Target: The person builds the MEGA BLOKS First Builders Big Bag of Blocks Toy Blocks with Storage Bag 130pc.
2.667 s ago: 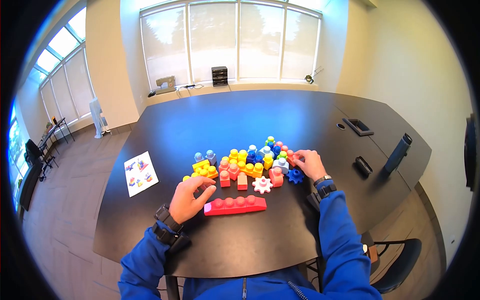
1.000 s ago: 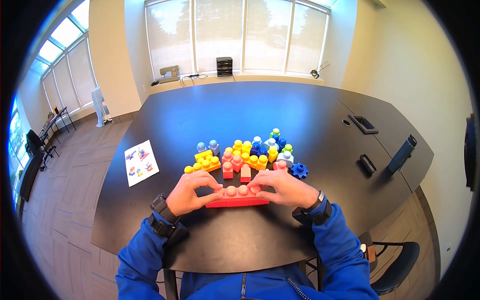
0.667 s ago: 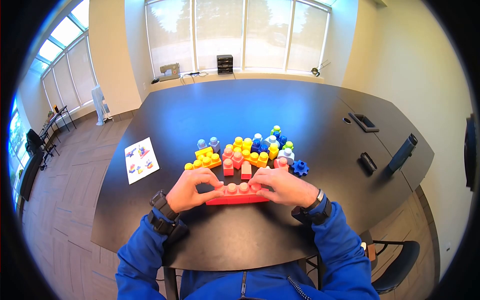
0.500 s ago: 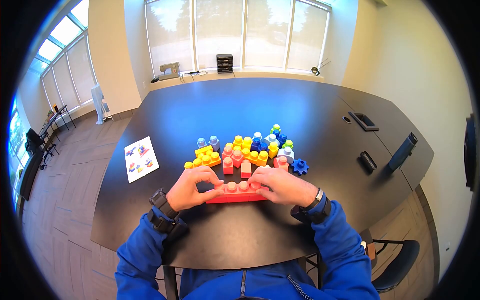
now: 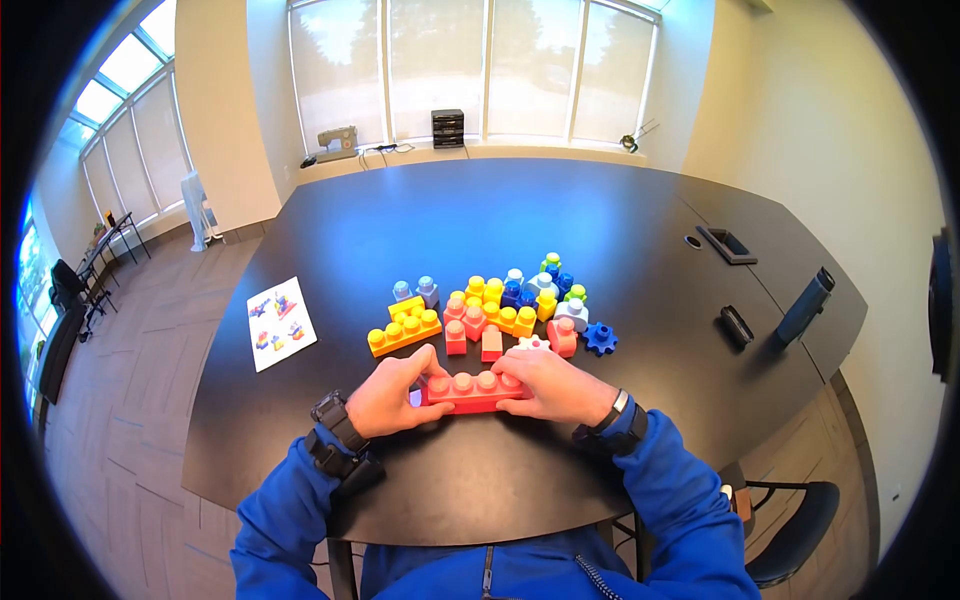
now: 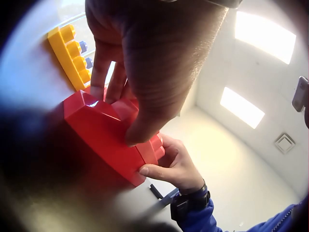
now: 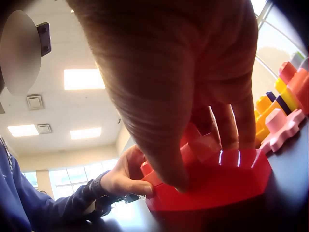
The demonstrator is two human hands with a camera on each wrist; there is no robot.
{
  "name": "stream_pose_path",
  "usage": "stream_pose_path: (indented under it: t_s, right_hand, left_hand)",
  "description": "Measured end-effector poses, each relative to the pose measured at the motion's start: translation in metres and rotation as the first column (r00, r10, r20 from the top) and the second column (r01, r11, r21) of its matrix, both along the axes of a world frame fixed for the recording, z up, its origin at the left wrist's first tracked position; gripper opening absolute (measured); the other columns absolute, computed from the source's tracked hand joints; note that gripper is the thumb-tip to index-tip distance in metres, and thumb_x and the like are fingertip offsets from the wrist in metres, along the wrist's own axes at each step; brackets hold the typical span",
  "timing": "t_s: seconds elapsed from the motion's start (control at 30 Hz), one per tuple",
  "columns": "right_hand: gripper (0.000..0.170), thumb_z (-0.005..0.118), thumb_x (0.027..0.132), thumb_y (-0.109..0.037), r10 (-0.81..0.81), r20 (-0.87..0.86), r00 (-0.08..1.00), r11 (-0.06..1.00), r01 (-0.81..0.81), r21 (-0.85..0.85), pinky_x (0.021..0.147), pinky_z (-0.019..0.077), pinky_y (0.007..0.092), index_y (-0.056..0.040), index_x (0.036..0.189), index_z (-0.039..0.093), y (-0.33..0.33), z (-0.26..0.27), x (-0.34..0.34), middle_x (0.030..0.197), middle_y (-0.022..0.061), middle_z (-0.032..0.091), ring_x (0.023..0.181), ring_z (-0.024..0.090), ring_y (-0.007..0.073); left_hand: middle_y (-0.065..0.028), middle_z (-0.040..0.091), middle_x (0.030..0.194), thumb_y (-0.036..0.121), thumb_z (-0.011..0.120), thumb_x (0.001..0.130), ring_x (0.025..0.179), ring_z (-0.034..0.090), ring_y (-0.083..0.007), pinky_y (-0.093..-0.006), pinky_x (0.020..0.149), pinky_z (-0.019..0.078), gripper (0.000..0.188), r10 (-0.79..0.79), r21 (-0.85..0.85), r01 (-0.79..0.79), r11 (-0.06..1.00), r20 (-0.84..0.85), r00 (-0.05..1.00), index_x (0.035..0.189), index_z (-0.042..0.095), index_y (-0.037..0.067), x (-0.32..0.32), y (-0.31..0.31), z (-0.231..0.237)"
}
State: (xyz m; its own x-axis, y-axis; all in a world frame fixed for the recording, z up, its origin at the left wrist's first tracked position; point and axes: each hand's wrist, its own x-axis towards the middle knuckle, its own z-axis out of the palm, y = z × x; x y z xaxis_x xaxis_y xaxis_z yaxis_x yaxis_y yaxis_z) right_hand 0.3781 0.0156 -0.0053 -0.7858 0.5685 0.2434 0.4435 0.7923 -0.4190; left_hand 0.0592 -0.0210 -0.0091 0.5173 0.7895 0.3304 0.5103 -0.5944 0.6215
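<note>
Well left of the grip I see a flat white card (image 5: 281, 345), pictures up, presumably for glancing at. I have the left hand (image 5: 390, 393) pinching one end of the glossy red plastic block (image 5: 476, 394), round studs up, and the right hand (image 5: 555, 387) pinching the other, likely to steady it, near the counter's (image 5: 480, 480) front; right of that grip lies a toothed blue gear (image 5: 601, 338).

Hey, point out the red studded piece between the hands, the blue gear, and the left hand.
Red studded piece (image 5: 475, 397): head view, side facing the person.
Blue gear (image 5: 600, 338): head view, near its center.
Left hand (image 5: 388, 396): head view, back of the hand.
</note>
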Motion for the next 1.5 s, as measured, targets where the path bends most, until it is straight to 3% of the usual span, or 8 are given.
stream_pose_path:
  t_s: [0.33, 0.4, 0.7, 0.83, 0.93, 1.1, 1.4, 1.5]
  right_hand:
    - [0.051, 0.086, 0.096, -0.029, 0.022, 0.044, 0.999, 0.999, -0.02, -0.044, 0.101, 0.0568, 0.0469, 0.0031, 0.132, 0.069, -0.001, 0.001, -0.001, 0.124, 0.0216, 0.072, 0.115, 0.071, 0.0393]
    - [0.051, 0.085, 0.095, -0.028, 0.02, 0.039, 0.999, 0.999, -0.018, -0.045, 0.103, 0.058, 0.0487, 0.0028, 0.132, 0.069, -0.002, 0.003, -0.001, 0.125, 0.0221, 0.073, 0.117, 0.073, 0.0405]
    - [0.046, 0.087, 0.091, -0.029, -0.02, 0.07, 0.997, 0.997, 0.025, -0.078, 0.094, 0.0593, 0.049, 0.0052, 0.118, 0.075, -0.005, 0.011, -0.002, 0.11, 0.0237, 0.076, 0.104, 0.076, 0.0414]
    - [0.046, 0.087, 0.091, -0.029, -0.012, 0.049, 0.999, 0.996, 0.017, -0.092, 0.095, 0.0591, 0.0493, 0.0052, 0.119, 0.074, -0.002, 0.005, -0.001, 0.111, 0.0235, 0.076, 0.105, 0.076, 0.0414]
    - [0.047, 0.087, 0.091, -0.029, -0.014, 0.044, 0.999, 0.995, 0.018, -0.1, 0.096, 0.059, 0.0495, 0.005, 0.121, 0.074, -0.004, 0.006, -0.002, 0.113, 0.0235, 0.076, 0.106, 0.075, 0.0416]
    - [0.049, 0.086, 0.093, -0.028, 0.015, 0.005, 1.0, 0.992, -0.015, -0.122, 0.098, 0.0587, 0.0493, 0.0043, 0.127, 0.071, -0.006, 0.007, -0.003, 0.119, 0.024, 0.076, 0.109, 0.075, 0.0418]
    - [0.047, 0.085, 0.096, -0.029, 0.033, 0.027, 0.999, 0.991, -0.029, -0.13, 0.096, 0.0582, 0.0493, 0.003, 0.127, 0.069, -0.007, 0.01, -0.004, 0.117, 0.0241, 0.075, 0.109, 0.074, 0.0427]
    - [0.046, 0.085, 0.095, -0.029, 0.027, 0.034, 0.999, 0.99, -0.022, -0.14, 0.095, 0.058, 0.0498, 0.0028, 0.125, 0.069, -0.008, 0.012, -0.004, 0.114, 0.0241, 0.075, 0.107, 0.074, 0.0428]
  left_hand:
    - [-0.0159, 0.082, 0.108, 0.023, 0.099, 0.087, 0.096, 0.079, -0.0282, -0.0383, 0.093, 0.0619, 0.05, -0.036, -0.015, 0.036, 0.999, -0.009, 0.999, 0.11, 0.06, 0.002, 0.003, -0.004, 0.0]
    - [-0.0187, 0.08, 0.106, 0.021, 0.095, 0.089, 0.099, 0.08, -0.0383, -0.0425, 0.087, 0.0616, 0.045, -0.051, -0.01, 0.051, 0.999, 0.01, 0.999, 0.114, 0.063, 0.001, 0.003, -0.006, 0.004]
    - [-0.0145, 0.08, 0.106, 0.027, 0.094, 0.094, 0.1, 0.081, -0.0326, -0.0413, 0.086, 0.0621, 0.041, -0.069, 0.047, 0.07, 0.996, -0.008, 0.998, 0.114, 0.069, 0.003, 0.002, -0.011, 0.019]
    - [-0.0131, 0.081, 0.115, 0.021, 0.087, 0.101, 0.104, 0.079, -0.0282, -0.0393, 0.091, 0.0617, 0.032, 0.161, 0.14, -0.175, 0.975, 0.109, 0.981, 0.123, 0.073, 0.003, -0.018, 0.004, 0.02]
    - [-0.0164, 0.076, 0.132, 0.023, 0.085, 0.1, 0.12, 0.071, -0.0387, -0.0479, 0.104, 0.0578, 0.045, 0.394, 0.329, -0.336, 0.883, -0.129, 0.91, 0.137, 0.07, 0.003, -0.056, 0.021, 0.005]
    - [-0.0157, 0.076, 0.135, 0.024, 0.084, 0.1, 0.122, 0.07, -0.0381, -0.0478, 0.107, 0.0576, 0.051, 0.426, 0.324, -0.351, 0.879, -0.201, 0.882, 0.145, 0.071, 0.004, -0.074, 0.031, -0.013]
    - [-0.0133, 0.082, 0.107, 0.019, 0.084, 0.095, 0.097, 0.078, -0.0364, -0.0473, 0.091, 0.0625, 0.022, 0.421, 0.229, -0.369, 0.901, -0.253, 0.871, 0.113, 0.081, 0.006, -0.076, 0.03, -0.002]
    - [-0.0138, 0.082, 0.103, 0.014, 0.086, 0.09, 0.086, 0.079, -0.0297, -0.0406, 0.081, 0.0631, 0.02, 0.387, 0.184, -0.346, 0.92, -0.295, 0.873, 0.107, 0.083, 0.003, -0.077, 0.023, 0.012]
